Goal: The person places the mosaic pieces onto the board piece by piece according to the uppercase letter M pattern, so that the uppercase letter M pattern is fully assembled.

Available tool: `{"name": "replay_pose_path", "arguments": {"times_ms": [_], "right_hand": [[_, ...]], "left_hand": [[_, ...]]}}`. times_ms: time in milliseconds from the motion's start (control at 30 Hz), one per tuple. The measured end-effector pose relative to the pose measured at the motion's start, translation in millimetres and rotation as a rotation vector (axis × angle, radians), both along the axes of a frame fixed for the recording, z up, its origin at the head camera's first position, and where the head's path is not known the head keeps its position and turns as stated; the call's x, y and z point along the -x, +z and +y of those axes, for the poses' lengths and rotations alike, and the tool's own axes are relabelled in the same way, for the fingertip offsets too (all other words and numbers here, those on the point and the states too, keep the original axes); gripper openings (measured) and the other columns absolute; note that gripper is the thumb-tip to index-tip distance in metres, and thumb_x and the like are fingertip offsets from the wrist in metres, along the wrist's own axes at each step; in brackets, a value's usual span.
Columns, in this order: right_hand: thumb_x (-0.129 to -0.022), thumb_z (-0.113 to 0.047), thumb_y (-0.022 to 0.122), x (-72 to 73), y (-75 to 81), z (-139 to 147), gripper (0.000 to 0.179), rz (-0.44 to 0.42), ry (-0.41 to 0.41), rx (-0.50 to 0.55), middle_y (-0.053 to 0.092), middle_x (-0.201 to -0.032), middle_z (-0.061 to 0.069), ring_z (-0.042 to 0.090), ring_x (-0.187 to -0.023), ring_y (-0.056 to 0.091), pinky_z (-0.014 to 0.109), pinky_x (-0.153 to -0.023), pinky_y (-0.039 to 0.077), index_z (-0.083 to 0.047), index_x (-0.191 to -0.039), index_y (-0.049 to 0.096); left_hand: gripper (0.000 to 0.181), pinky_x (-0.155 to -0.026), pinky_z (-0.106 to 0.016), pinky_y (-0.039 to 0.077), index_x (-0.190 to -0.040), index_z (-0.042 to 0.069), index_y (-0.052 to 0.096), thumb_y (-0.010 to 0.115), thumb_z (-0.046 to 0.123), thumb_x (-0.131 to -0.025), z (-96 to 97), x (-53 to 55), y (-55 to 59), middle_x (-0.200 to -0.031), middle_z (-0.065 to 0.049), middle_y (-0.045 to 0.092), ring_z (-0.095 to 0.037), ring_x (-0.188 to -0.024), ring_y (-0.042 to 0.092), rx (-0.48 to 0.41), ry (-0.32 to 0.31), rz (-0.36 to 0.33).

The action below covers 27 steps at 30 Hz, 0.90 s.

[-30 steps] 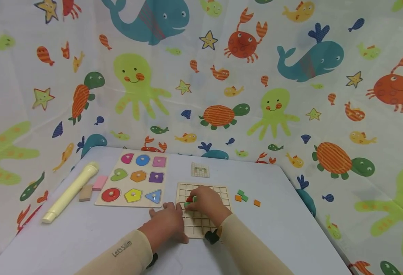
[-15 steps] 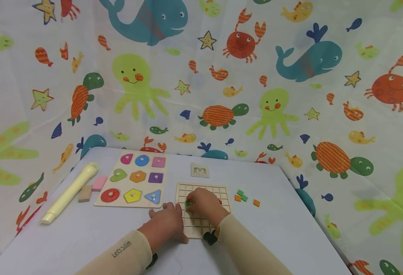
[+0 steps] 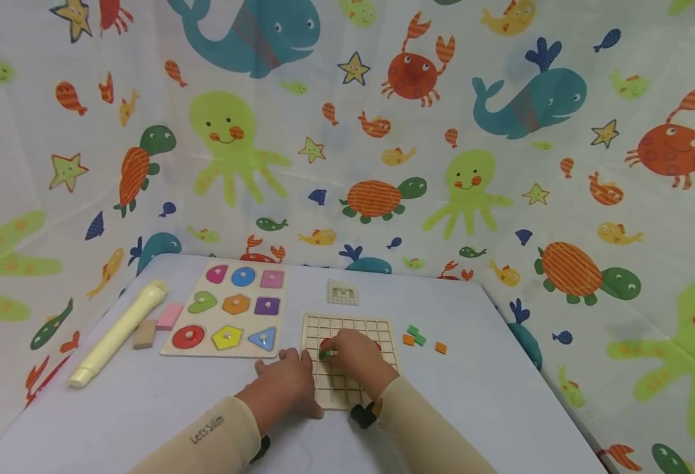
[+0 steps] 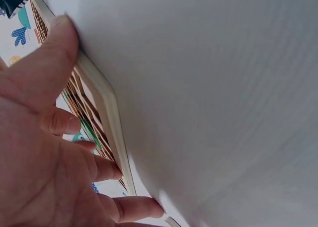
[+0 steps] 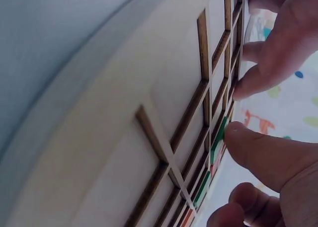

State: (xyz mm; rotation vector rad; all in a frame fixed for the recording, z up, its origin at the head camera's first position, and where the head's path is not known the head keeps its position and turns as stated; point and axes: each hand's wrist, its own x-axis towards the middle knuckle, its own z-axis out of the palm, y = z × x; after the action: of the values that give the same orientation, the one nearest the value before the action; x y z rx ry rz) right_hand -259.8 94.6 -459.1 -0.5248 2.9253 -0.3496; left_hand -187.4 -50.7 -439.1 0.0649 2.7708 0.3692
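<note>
A wooden grid board point(image 3: 331, 382) lies on the white table in front of me. My left hand point(image 3: 285, 382) rests at its left side, fingers spread along the edge and thumb at the near corner; the left wrist view shows the thumb point(image 4: 62, 43) against the board's rim. My right hand point(image 3: 356, 355) is over the upper part of the grid, pinching a small green square tile point(image 5: 218, 140) at a cell with thumb and fingertips. Red tiles point(image 3: 325, 343) show beside its fingers, and another green tile point(image 5: 201, 189) sits in the grid. The hand hides other cells.
Loose green tiles point(image 3: 416, 336) and orange tiles point(image 3: 440, 347) lie right of the board. A small patterned card point(image 3: 343, 292) is behind it. To the left are a knobbed shape puzzle point(image 3: 172, 349), pink block point(image 3: 170, 316), tan block point(image 3: 144, 334) and pale yellow stick point(image 3: 119, 332).
My right hand shifts slightly over the upper left cells with the green tile at its fingertips; a red tile now shows right of the hand. The left hand stays at the board's edge.
</note>
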Motion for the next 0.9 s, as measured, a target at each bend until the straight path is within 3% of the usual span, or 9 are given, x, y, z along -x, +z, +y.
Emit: {"name": "replay_pose_path", "arguments": {"times_ms": [100,200,333,400,600,633,733,833,900], "right_hand": [[-0.093,-0.031,0.083,-3.5,0.5,1.8,0.022,-0.007,-0.011,0.05,0.079,-0.112,-0.01,0.013,-0.11,0.069,0.036,-0.098,0.058,-0.034,-0.115,0.084],[-0.096,-0.035,0.08,-9.5,6.1,3.4,0.028,-0.014,-0.04,0.163,0.079,-0.11,-0.01,0.015,-0.103,0.068,0.035,-0.087,0.059,-0.035,-0.124,0.081],[-0.095,-0.04,0.081,-21.5,15.3,9.5,0.039,0.011,-0.061,0.306,0.067,-0.088,-0.01,0.014,-0.082,0.057,0.029,-0.066,0.049,-0.035,-0.133,0.076],[-0.095,-0.041,0.08,-28.7,16.2,14.6,0.042,0.028,-0.062,0.388,0.059,-0.08,-0.008,0.013,-0.078,0.052,0.028,-0.062,0.044,-0.035,-0.136,0.074],[-0.112,-0.046,0.05,-48.6,3.7,36.5,0.041,0.004,-0.102,0.69,0.061,-0.08,0.009,0.013,-0.07,0.053,0.029,-0.06,0.046,-0.036,-0.151,0.061],[-0.113,-0.05,0.046,-50.5,-0.5,41.6,0.044,-0.005,-0.121,0.717,0.067,-0.088,0.01,0.013,-0.07,0.054,0.029,-0.062,0.047,-0.035,-0.153,0.059],[-0.108,-0.054,0.054,-51.4,-10.7,61.3,0.051,-0.009,-0.218,0.77,0.063,-0.085,0.011,0.012,-0.065,0.05,0.028,-0.058,0.045,-0.031,-0.154,0.058],[-0.1,-0.053,0.07,-43.5,-11.1,91.4,0.059,0.048,-0.398,0.805,0.06,-0.086,0.002,0.012,-0.063,0.048,0.027,-0.058,0.044,-0.026,-0.153,0.06],[-0.098,-0.051,0.075,-34.2,-6.8,115.0,0.063,0.108,-0.529,0.796,0.057,-0.083,0.006,0.016,-0.06,0.048,0.03,-0.055,0.045,-0.022,-0.152,0.061]], "left_hand": [[0.119,-0.117,-0.083,0.025,-0.155,-0.003,0.048,0.099,0.055,-0.064,0.5,0.5,-1.9,-0.15,-0.033,0.047,-0.052,-0.14,0.05,0.004,-0.006,-0.002],[0.119,-0.117,-0.083,0.025,-0.155,-0.003,0.047,0.099,0.055,-0.064,0.2,0.5,-1.6,-0.15,-0.034,0.046,-0.052,-0.14,0.05,0.005,-0.009,-0.006],[0.119,-0.117,-0.083,0.024,-0.155,-0.003,0.047,0.099,0.054,-0.065,0.5,0.2,0.9,-0.151,-0.034,0.046,-0.055,-0.137,0.053,0.001,-0.011,-0.007],[0.118,-0.118,-0.083,0.024,-0.155,-0.004,0.047,0.098,0.054,-0.066,1.0,-0.1,2.1,-0.15,-0.035,0.046,-0.055,-0.136,0.053,0.004,-0.013,-0.007],[0.117,-0.118,-0.082,0.025,-0.155,-0.004,0.046,0.097,0.055,-0.067,1.1,-2.0,3.4,-0.151,-0.034,0.046,-0.054,-0.14,0.05,0.022,-0.024,-0.001],[0.117,-0.119,-0.082,0.025,-0.155,-0.003,0.046,0.097,0.055,-0.067,1.1,-2.0,3.0,-0.151,-0.034,0.046,-0.053,-0.141,0.05,0.022,-0.024,0.002],[0.117,-0.119,-0.081,0.024,-0.155,-0.003,0.047,0.097,0.054,-0.067,0.5,-1.9,1.5,-0.15,-0.034,0.046,-0.053,-0.141,0.048,0.011,-0.021,0.002],[0.116,-0.12,-0.081,0.023,-0.155,-0.004,0.047,0.098,0.052,-0.067,-0.6,-1.6,0.0,-0.15,-0.034,0.046,-0.053,-0.141,0.048,-0.008,-0.018,0.001],[0.116,-0.12,-0.082,0.022,-0.155,-0.004,0.047,0.098,0.051,-0.067,-1.5,-1.2,-0.8,-0.15,-0.034,0.046,-0.053,-0.14,0.049,-0.015,-0.016,0.002]]}}
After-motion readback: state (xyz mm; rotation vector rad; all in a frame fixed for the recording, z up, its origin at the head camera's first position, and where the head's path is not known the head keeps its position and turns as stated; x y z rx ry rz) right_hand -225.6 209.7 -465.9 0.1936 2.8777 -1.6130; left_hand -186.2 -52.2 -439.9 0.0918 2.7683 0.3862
